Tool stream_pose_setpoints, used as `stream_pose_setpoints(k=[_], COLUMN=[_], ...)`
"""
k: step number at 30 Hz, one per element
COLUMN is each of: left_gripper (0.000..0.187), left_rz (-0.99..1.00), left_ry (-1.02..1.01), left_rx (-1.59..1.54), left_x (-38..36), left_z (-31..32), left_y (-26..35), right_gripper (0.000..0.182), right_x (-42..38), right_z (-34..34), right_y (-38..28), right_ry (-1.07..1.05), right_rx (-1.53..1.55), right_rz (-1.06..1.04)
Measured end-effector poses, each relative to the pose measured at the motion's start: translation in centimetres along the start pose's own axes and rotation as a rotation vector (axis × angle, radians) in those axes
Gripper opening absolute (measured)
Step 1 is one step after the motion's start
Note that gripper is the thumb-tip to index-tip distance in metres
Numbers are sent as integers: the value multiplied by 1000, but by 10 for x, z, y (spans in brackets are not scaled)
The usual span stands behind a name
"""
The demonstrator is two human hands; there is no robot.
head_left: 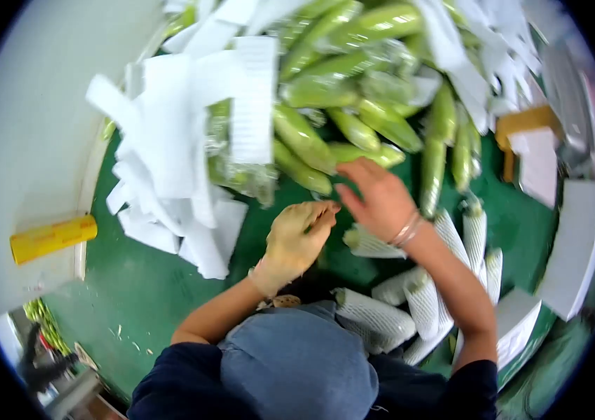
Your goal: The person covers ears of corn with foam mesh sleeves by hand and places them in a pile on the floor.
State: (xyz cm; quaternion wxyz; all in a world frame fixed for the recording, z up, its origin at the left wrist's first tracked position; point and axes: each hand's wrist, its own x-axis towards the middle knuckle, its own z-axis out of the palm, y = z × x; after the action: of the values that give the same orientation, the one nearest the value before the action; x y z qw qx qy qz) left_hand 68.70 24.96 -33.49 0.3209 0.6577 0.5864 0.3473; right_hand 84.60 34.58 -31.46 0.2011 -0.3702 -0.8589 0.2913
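Note:
My left hand (297,239), in a pale glove, is over the green table with its fingers curled and their tips drawn together. What the tips hold, if anything, I cannot tell. My right hand (379,201) reaches to the near edge of a heap of long light-green vegetables (304,136) wrapped in clear film. Its thumb and fingers are apart, the thumb close to the left fingertips. Below the right wrist lie several vegetables in white foam net sleeves (374,313), partly hidden by the forearm.
White foam strips (171,133) are piled at the left of the heap, with more foam (455,52) at the upper right. A yellow roll (53,239) is at the left edge of the green table (136,301). White boxes (574,248) stand at the right. A blue-grey cap (297,360) fills the lower middle.

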Motion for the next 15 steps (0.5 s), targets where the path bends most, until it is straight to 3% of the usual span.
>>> stream_pose_setpoints(k=[3,5,6,7,10,11,12,14,15], left_gripper=[17,22,26,36,61,61,61,64,66], left_rz=[-40,-302,-556,-742,-1196,-1208,-1132,-980,-1040], left_ry=[577,869,923,950,875,900,760,475,562], left_rx=[-145,85,308,452,612,617,637,666,584], left_x=[-35,-68,-89,-126,-238,-238,-222,-188,-172], left_z=[-68,-113,-137,-148,-142,-141,-134,-128,-131], left_y=[-12,-37,-42,-77,-210,-214,-220,-231,-239], right_gripper=[38,56,62,66,69,69,67,63,60], right_x=[76,115,130,143,174,183,193,187,169], right_z=[46,64,71,73,102,103,118,105,87], right_y=[-41,-48,-45,-46,-27,-25,-4,-6,-24], right_ry=[159,334,381,343,433,312,448,560,546], right_rx=[245,45,100,91,3,247,303,262,349], right_rz=[-15,93,127,216,80,173,35,58,125])
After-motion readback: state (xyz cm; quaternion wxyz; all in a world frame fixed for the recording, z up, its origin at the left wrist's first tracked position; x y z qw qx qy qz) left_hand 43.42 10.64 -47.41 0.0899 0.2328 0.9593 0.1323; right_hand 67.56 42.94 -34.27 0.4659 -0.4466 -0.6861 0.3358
